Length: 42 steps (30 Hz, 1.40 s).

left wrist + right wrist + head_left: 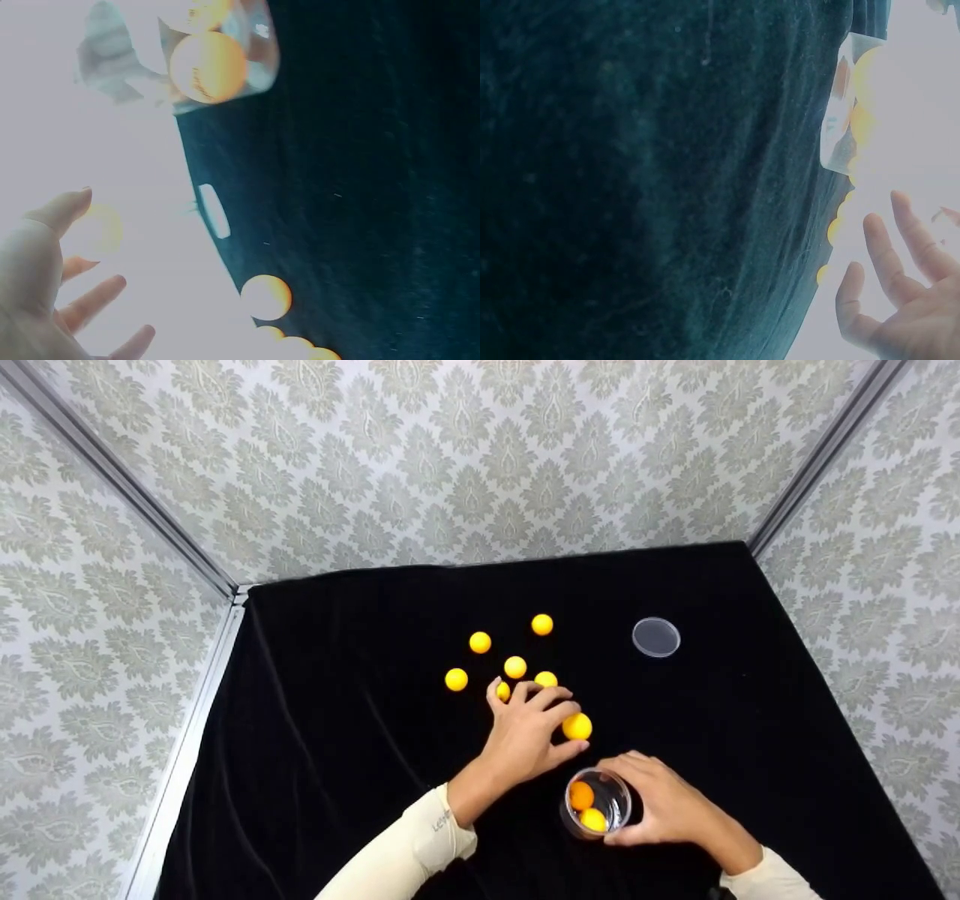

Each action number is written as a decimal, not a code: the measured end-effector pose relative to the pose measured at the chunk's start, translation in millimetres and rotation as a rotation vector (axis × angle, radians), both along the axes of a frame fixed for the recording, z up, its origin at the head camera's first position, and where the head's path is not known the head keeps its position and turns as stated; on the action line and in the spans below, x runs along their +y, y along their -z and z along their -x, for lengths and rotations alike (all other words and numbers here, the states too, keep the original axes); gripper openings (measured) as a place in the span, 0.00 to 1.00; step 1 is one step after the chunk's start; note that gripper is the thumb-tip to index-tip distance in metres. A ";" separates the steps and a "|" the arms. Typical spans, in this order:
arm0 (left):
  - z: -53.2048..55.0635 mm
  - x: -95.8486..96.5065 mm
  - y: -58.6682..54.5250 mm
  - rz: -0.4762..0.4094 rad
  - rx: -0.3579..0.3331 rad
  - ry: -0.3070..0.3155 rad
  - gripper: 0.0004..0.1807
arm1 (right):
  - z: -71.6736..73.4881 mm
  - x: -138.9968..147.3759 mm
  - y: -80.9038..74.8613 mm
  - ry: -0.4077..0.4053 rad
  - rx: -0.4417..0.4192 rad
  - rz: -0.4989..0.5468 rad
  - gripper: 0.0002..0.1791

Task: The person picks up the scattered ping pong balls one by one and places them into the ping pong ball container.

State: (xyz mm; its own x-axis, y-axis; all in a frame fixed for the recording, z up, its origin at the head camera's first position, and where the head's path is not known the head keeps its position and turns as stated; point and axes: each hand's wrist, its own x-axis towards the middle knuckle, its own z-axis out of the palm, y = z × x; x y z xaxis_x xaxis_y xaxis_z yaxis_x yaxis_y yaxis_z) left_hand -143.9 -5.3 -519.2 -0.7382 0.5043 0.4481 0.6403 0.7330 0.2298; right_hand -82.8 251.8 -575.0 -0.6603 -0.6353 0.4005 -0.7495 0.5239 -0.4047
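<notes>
My left hand (525,739) pinches a yellow-orange ping-pong ball (577,727) between thumb and index finger, its other fingers spread over more balls. In the left wrist view that ball (103,232) is washed out by glare beside the thumb. Just right and nearer, a clear plastic jar (615,802) stands mouth up with two balls inside, one a deeper orange (581,795). My right hand (667,799) grips the jar from its right side, fingers at the far rim and thumb at the near side. Printing shows on a ball (208,67) in the jar.
Several loose balls, among them one at the back (541,624) and one at the left (456,679), lie on the black cloth (352,645). A clear round lid (656,637) lies flat toward the back right. Patterned walls (480,457) surround the table.
</notes>
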 end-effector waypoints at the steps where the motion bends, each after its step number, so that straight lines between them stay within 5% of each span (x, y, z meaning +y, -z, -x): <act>1: -2.5 0.6 -2.9 -0.004 -0.006 0.006 0.24 | 0.1 0.2 0.1 -0.002 0.004 0.001 0.48; 11: -31.5 7.2 -15.4 -0.024 0.032 0.102 0.24 | 0.7 0.6 1.4 0.004 0.028 -0.005 0.48; 21: -56.0 14.7 -16.1 -0.046 -0.072 0.199 0.26 | -1.8 2.0 -0.1 0.027 -0.018 -0.029 0.52; 42: -62.6 15.5 -15.5 0.000 -0.049 0.207 0.28 | -2.5 0.6 -0.9 0.034 -0.045 -0.013 0.52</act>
